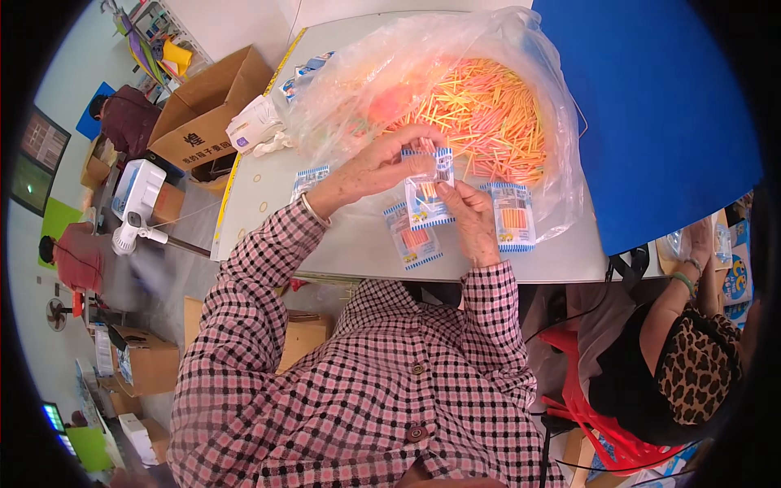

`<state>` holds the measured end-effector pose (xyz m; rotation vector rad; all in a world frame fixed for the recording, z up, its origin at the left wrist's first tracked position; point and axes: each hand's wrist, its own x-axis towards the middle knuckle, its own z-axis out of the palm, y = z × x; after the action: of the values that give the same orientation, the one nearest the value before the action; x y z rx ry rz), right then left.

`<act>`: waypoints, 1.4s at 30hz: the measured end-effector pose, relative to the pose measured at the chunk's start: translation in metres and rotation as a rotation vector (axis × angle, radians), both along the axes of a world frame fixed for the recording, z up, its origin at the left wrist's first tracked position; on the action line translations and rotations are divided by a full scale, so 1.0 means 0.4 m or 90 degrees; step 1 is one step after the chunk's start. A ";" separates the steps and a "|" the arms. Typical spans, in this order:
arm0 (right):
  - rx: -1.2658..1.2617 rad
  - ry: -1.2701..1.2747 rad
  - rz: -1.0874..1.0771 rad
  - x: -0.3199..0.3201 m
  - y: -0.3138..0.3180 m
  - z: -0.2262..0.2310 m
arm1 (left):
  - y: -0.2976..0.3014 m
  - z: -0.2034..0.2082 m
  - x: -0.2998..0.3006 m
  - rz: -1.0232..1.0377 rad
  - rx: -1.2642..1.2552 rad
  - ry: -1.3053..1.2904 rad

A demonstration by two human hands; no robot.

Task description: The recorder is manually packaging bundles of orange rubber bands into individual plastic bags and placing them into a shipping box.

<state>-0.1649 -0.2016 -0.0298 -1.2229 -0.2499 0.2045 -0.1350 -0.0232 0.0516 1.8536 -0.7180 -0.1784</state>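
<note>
A small clear packet (429, 199) with blue striped ends is held up between my two hands above the table's near edge. My left hand (378, 168) is closed at its upper end, the thumb lying across the front. Some pinkish tips show by those fingertips, too small to make out surely. My right hand (474, 221) pinches the packet's right side. Below it lies a similar packet (413, 239) with pink sticks inside, and to the right another packet (514, 218) with orange-pink sticks. One more packet (309, 180) lies partly behind my left wrist.
Behind my hands a large clear plastic bag (561, 154) holds a heap of thin yellow, orange and pink sticks (496, 114). A white box (259, 124) and an open carton (183, 122) are at left. A blue panel (651, 122) and a co-worker's arm (679, 301) are at right.
</note>
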 end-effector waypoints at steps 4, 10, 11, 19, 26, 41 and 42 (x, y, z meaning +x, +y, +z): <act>0.032 0.000 0.005 -0.001 0.002 -0.009 | 0.005 -0.004 -0.003 -0.005 0.119 -0.038; 0.024 -0.026 -0.004 -0.011 -0.004 0.011 | -0.025 -0.017 0.015 -0.050 -0.035 -0.055; 0.029 -0.026 -0.045 -0.008 -0.024 0.007 | -0.023 -0.019 0.022 -0.051 -0.036 -0.052; 0.143 -0.034 -0.204 -0.017 -0.084 0.044 | 0.035 -0.125 0.053 -0.037 0.373 -0.038; 0.170 -0.017 -0.187 -0.023 -0.082 0.044 | -0.004 -0.160 0.029 -0.089 0.530 -0.573; 0.111 0.018 -0.166 -0.018 -0.068 0.016 | 0.020 -0.098 0.087 0.036 0.322 -0.371; 0.112 0.016 -0.166 -0.021 -0.063 0.020 | 0.021 -0.075 0.086 0.096 0.253 -0.209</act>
<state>-0.1732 -0.2270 -0.0216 -1.0652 -0.0823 -0.0277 -0.1006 -0.0148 0.0216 2.3423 -0.8039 0.0918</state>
